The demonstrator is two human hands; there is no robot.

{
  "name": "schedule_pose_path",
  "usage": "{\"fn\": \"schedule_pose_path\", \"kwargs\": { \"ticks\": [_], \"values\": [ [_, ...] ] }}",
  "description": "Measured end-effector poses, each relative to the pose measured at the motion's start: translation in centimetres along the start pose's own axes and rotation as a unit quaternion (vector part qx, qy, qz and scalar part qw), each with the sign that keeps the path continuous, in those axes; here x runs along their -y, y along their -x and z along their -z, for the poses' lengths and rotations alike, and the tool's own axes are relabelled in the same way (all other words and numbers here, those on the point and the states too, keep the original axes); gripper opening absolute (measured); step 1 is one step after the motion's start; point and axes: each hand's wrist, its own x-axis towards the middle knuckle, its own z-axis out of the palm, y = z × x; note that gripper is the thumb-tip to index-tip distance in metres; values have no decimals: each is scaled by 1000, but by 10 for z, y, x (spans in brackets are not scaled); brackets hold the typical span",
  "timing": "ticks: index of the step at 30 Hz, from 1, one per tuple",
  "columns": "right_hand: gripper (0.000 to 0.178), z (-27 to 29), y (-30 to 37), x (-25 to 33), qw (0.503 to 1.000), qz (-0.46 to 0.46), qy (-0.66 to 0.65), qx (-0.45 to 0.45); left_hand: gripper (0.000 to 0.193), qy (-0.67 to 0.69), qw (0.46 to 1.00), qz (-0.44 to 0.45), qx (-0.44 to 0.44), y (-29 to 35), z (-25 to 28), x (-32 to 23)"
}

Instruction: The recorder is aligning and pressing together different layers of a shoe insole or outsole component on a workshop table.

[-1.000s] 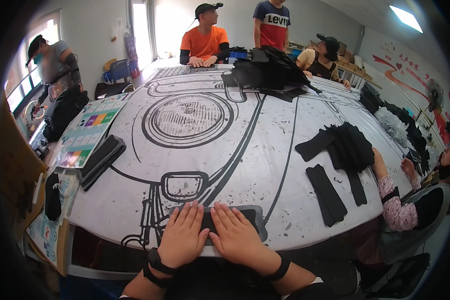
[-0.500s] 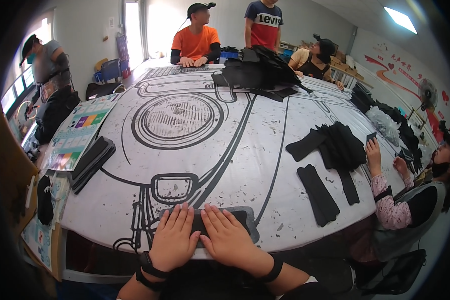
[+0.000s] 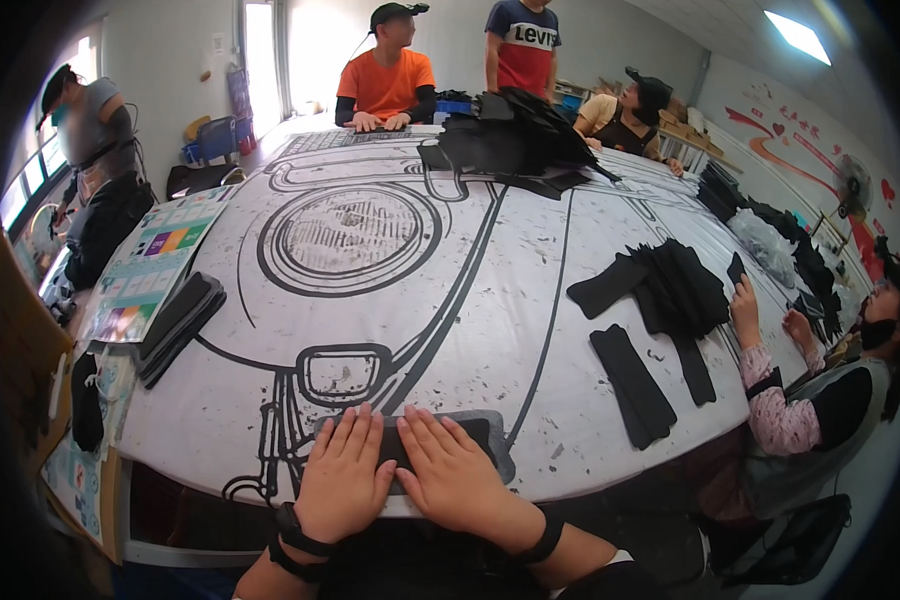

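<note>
Both hands lie side by side near the table's front edge, palms down with fingers stretched out, pressing on a flat black fabric piece with a rounded grey border [image 3: 503, 463]. My left hand [image 3: 344, 475] covers its left part. My right hand [image 3: 462, 472] rests over its middle, and the thumbs nearly meet. The fingers grip nothing. Most of the piece is hidden beneath the hands; its right end shows beyond my right fingers. Dark bands circle both wrists. To the right lie black fabric strips [image 3: 632, 385] and a fanned pile of similar strips [image 3: 675, 290].
A stack of black pieces [image 3: 182, 328] lies at left beside a printed sheet [image 3: 160, 265]. A large black fabric heap [image 3: 515, 140] covers the table's far side. At right, a co-worker's hand [image 3: 744, 305] holds up a small black piece. Other people are around the white printed table [image 3: 510, 300].
My hands stay on the bordered piece with hardly any shift. The view moves slightly. The co-worker at right has raised and tilted the small black piece.
</note>
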Motion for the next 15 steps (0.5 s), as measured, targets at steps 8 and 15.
{"fn": "schedule_pose_path", "kwargs": {
  "ticks": [8, 15],
  "values": [
    [54, -3, 0, -1, 1000, -2, 6, 10, 52, -16, 1000, -3, -5, 0, -1, 1],
    [53, -1, 0, 0, 1000, -2, 3, 8, 52, 7, 1000, 2, 3, 0, 1, 0]
  ]
}}
